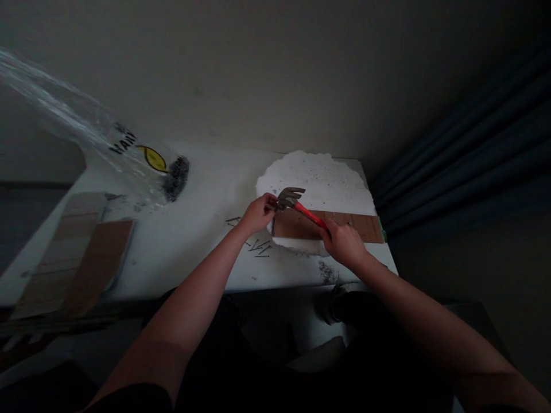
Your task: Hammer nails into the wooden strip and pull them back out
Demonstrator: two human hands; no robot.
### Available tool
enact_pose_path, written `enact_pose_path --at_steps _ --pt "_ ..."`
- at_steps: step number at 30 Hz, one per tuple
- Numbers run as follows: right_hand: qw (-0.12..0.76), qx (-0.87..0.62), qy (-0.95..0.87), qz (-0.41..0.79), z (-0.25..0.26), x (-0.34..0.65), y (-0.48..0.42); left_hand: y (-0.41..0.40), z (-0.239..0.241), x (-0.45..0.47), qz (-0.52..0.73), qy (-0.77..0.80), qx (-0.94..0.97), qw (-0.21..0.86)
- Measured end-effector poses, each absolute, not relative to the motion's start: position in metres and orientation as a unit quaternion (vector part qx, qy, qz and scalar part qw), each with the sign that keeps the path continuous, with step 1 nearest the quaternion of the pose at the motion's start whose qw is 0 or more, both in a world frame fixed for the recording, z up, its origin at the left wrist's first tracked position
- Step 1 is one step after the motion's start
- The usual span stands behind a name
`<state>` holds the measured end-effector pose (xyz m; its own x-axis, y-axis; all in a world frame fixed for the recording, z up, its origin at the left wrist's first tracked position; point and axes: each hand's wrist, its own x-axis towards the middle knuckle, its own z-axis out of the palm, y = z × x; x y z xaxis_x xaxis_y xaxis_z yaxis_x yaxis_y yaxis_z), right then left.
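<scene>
A claw hammer with a red handle is gripped in my right hand. Its grey head is over the left end of a brown wooden board. Right beside the hammer head, my left hand has its fingers pinched together; whatever they hold is hidden or too small to name. Beneath the board lies a rough-edged white slab with dark specks. Several loose nails are scattered on the white table near my left wrist.
At the left of the table lie flat boards, one brown. Clear plastic with black lettering and a yellow mark hangs over the table's back left. A dark curtain hangs at the right, and a wall stands behind.
</scene>
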<state>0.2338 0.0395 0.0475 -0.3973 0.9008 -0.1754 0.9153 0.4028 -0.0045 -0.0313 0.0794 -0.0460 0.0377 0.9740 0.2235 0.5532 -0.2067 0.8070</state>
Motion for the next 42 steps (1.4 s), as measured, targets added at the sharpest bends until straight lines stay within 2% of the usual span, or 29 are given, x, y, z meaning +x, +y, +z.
enact_pose_path --at_steps 10,16,20,26,30,33,35,38,42 --pt "0.049 0.546 0.835 -0.048 0.048 0.235 0.040 0.078 -0.043 -0.030 0.385 0.583 0.667 0.259" --pt "0.078 0.535 0.839 -0.066 0.047 0.233 0.039 0.079 -0.044 -0.031 0.395 0.581 0.660 0.267" --pt "0.062 0.548 0.832 -0.061 0.049 0.235 0.044 0.079 -0.045 -0.029 0.390 0.587 0.659 0.263" --pt "0.046 0.556 0.827 -0.066 0.052 0.245 0.056 0.078 -0.046 -0.020 0.378 0.610 0.661 0.219" --pt "0.060 0.561 0.823 -0.066 0.048 0.245 0.061 0.080 -0.042 -0.023 0.395 0.604 0.651 0.235" --pt "0.061 0.558 0.825 -0.069 0.046 0.244 0.064 0.078 -0.037 -0.035 0.384 0.657 0.618 0.198" --pt "0.056 0.547 0.832 -0.072 0.045 0.245 0.065 0.073 -0.034 -0.046 0.335 0.717 0.589 0.164" --pt "0.053 0.537 0.839 -0.071 0.042 0.247 0.066 0.060 -0.034 -0.060 0.179 0.776 0.586 0.149" --pt "0.049 0.538 0.839 -0.062 0.035 0.251 0.069 0.042 -0.048 -0.061 -0.066 0.738 0.636 0.218"
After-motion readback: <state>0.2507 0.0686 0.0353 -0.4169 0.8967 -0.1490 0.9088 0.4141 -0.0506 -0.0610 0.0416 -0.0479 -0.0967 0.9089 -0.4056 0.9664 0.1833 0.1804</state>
